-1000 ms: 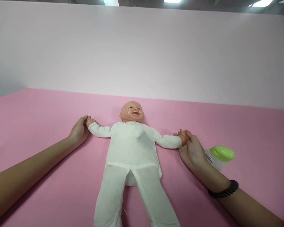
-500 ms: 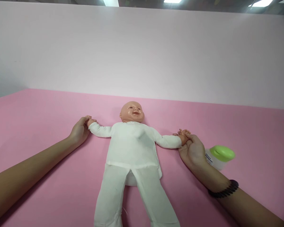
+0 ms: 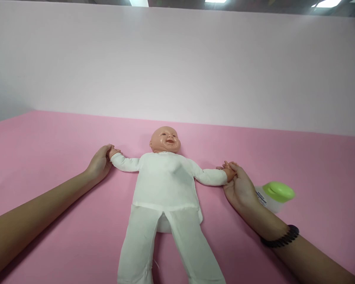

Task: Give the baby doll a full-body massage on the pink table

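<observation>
A baby doll (image 3: 167, 181) with a white cloth body lies face up on the pink surface (image 3: 77, 236), its head toward the wall and both arms spread out. My left hand (image 3: 100, 162) is closed on the doll's hand (image 3: 114, 152) at the left. At the right, my right hand (image 3: 241, 187) grips the doll's other hand (image 3: 230, 171) between thumb and fingers, palm turned up. Some of my fingers are hidden behind the small doll hands. The doll's feet are outside the view.
A bottle with a green cap (image 3: 279, 191) lies just right of my right hand, partly hidden by my wrist. A white wall (image 3: 177, 67) rises behind the pink surface. A black coiled band (image 3: 281, 238) circles my right wrist.
The thumb and fingers of my right hand have shifted slightly on the doll's hand. My left hand and the doll's body have not visibly moved.
</observation>
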